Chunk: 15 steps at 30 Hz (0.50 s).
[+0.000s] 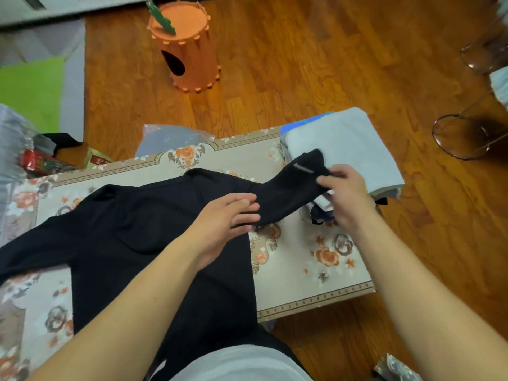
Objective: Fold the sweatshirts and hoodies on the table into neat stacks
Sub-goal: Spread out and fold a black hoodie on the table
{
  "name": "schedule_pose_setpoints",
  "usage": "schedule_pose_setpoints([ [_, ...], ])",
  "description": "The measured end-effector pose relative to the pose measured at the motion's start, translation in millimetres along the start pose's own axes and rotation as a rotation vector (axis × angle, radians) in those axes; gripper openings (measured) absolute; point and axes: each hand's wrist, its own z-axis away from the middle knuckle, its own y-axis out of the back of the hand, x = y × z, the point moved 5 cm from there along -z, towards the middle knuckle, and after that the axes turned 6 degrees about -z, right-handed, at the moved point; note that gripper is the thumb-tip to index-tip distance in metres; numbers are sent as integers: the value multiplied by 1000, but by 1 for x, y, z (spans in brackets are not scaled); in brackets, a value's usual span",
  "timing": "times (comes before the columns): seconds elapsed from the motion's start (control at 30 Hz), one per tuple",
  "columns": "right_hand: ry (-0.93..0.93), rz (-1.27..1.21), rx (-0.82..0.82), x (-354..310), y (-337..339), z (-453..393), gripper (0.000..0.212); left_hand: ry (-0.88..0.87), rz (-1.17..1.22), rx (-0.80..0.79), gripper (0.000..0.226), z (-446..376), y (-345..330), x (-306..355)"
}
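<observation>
Flat on black sweatshirt [143, 232]: left hand [225, 226], fingers straight, pressing near the sleeve's base. Right hand [346, 196] pinching the cuff (over the folded stack [354, 144]).

Single head-worn wide-angle view, looking steeply down and forward from close above the tabletop [316, 273]. Near enough for both forearms to fill the lower frame, with wooden floor [316, 64] beyond the far edge. Straight lines bowed toward the frame edges.
</observation>
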Motion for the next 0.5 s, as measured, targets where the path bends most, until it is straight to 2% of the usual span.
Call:
schedule_pose_setpoints([
  [0.07,95,127,-150,-5,-31,39,25,-17,107,-44,46,12,-12,8],
  [0.17,242,336,-381,4,-80,90,39,41,182,0,85,22,-19,6],
  [0.2,302,435,-435,12,-93,104,44,86,205,53,86,26,-16,0],
  [0.23,346,522,-479,23,-103,114,46,129,214,120,75,30,-8,-10],
  [0.27,350,577,-514,36,-108,123,47,169,186,195,53,35,2,-21],
  [0.33,263,572,-559,62,-112,138,47,271,64,295,27,48,25,-46],
  [0.37,176,512,-560,75,-110,145,45,322,43,308,26,54,35,-61],
  [0.4,67,440,-525,87,-105,151,43,367,30,308,27,61,43,-75],
  [0.5,-301,259,-287,116,-81,151,34,415,23,303,27,71,59,-99],
])
